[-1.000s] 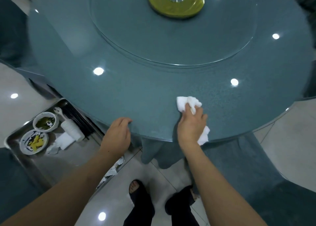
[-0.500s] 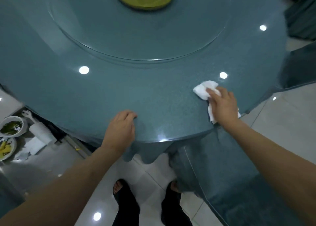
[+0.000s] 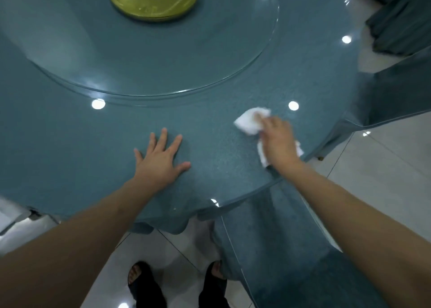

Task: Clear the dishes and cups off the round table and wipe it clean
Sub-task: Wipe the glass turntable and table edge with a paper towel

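Observation:
The round table [image 3: 70, 144] has a teal speckled top under glass, with no dishes or cups on the part I see. My right hand [image 3: 278, 142] presses a crumpled white cloth [image 3: 248, 121] onto the table near its right edge; the hand is blurred with motion and the cloth sticks out ahead of and behind it. My left hand [image 3: 161, 158] lies flat on the table with fingers spread, a little in from the near edge.
A glass turntable [image 3: 163, 58] with a yellow-green hub [image 3: 152, 1] fills the table's middle. Teal tablecloth folds [image 3: 279, 249] hang down at the near right over a tiled floor. My feet in black sandals [image 3: 144, 284] stand below the table edge.
My left hand has moved from the table's edge further in and now lies flat with fingers spread. My right hand has slid the cloth away from the edge. The tray of dishes has left the view.

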